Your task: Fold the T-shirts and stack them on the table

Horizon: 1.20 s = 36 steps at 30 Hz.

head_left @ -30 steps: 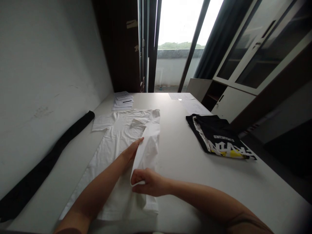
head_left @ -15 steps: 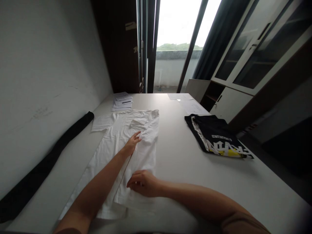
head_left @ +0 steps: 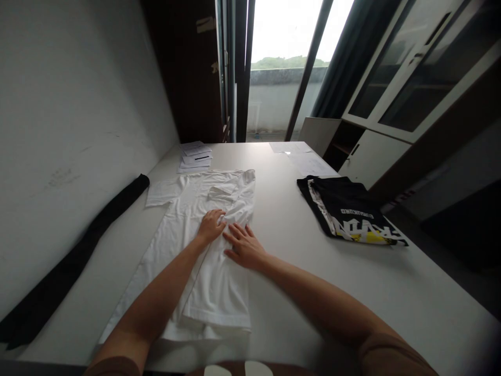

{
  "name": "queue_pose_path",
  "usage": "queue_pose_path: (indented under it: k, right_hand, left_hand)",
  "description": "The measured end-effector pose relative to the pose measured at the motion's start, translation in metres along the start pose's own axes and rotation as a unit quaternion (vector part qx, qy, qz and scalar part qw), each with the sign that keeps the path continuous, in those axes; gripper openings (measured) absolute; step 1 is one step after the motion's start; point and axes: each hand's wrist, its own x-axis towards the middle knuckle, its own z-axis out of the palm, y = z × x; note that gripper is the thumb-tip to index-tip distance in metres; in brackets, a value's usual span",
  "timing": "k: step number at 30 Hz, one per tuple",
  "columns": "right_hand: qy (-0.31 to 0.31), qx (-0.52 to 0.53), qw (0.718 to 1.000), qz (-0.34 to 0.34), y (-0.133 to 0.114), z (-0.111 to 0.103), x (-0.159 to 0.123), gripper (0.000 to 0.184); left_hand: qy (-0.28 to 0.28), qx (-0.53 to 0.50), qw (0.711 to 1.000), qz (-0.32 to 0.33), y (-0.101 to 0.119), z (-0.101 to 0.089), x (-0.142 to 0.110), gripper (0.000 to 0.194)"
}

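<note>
A white T-shirt [head_left: 183, 230] lies spread on the white table [head_left: 297, 250], its right side folded over toward the middle. My left hand [head_left: 211, 224] rests flat on the shirt near its centre, fingers stretched out. Just to its right, my right hand [head_left: 243, 244] presses flat on the folded edge, fingers spread. Neither hand holds anything.
A folded black T-shirt [head_left: 348, 214] with white and yellow print lies to the right. Papers [head_left: 194, 155] sit at the far left of the table, more sheets [head_left: 297, 154] at the far right. A long black bag [head_left: 74, 256] lies along the wall. Cabinets stand right.
My right hand let go of the lifted shirt side, which now lies folded flat, and moved forward beside my left hand. Both hands now lie flat.
</note>
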Motion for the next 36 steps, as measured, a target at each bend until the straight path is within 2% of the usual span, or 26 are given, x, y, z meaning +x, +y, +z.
queue_pose_path:
  k: [3,9,13,18,23,28,36]
  right_hand:
    - [-0.008,-0.007,1.0,-0.005,-0.0026,-0.0014,0.0009,0.069]
    - [-0.009,-0.01,1.0,-0.015,-0.0029,-0.0037,0.0005,0.068]
    - [0.002,-0.002,1.0,-0.022,-0.0024,-0.0046,-0.0009,0.067]
    - [0.016,0.003,1.0,-0.024,-0.0003,-0.0036,-0.0013,0.064]
    - [0.012,-0.002,1.0,-0.023,-0.0014,-0.0035,-0.0018,0.064]
    - [0.014,-0.004,1.0,-0.004,-0.0057,-0.0035,-0.0032,0.062]
    - [0.009,-0.002,1.0,0.001,-0.0082,-0.0044,-0.0026,0.061]
  left_hand:
    - [-0.042,0.02,0.998,0.03,0.0028,0.0021,-0.0017,0.04]
    - [-0.055,0.028,0.998,0.013,0.0026,-0.0013,0.0005,0.042]
    - [-0.047,0.04,0.998,0.024,0.0016,-0.0017,0.0019,0.033]
    - [-0.04,0.064,0.997,0.015,0.0001,-0.0029,0.005,0.005]
    - [-0.029,0.051,0.998,0.013,-0.0027,-0.0057,0.0066,0.005]
    - [0.003,0.04,0.998,-0.042,-0.002,-0.0076,0.0053,0.01]
    - [0.03,0.091,0.995,-0.012,0.0011,-0.0046,0.002,0.012]
